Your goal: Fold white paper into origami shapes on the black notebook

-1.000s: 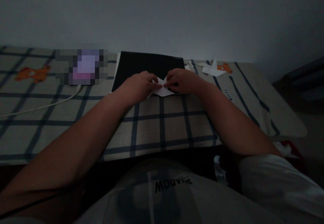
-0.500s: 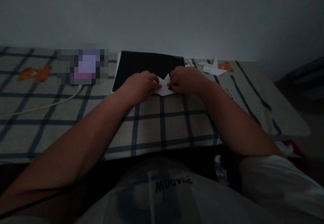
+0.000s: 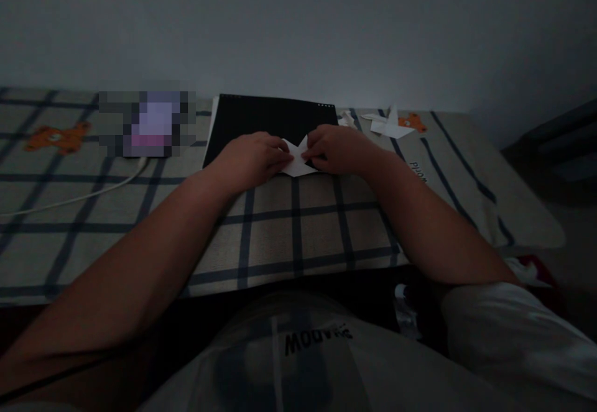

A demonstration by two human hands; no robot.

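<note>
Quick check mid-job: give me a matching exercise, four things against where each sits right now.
Things:
1. folded white paper
2. black pad
3. white cable
4. finished paper shapes

Places:
A. far right, near the wall
B. trailing off the left edge of the checked cloth
C. between left hand and right hand
D. flat behind both hands

Pairs: 1-C, 2-D, 3-B, 4-A

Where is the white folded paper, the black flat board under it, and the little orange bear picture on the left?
white folded paper (image 3: 295,162), head view, its middle between the hands
black flat board (image 3: 265,120), head view, bare top surface
little orange bear picture (image 3: 58,137), head view, the bear's body
</note>
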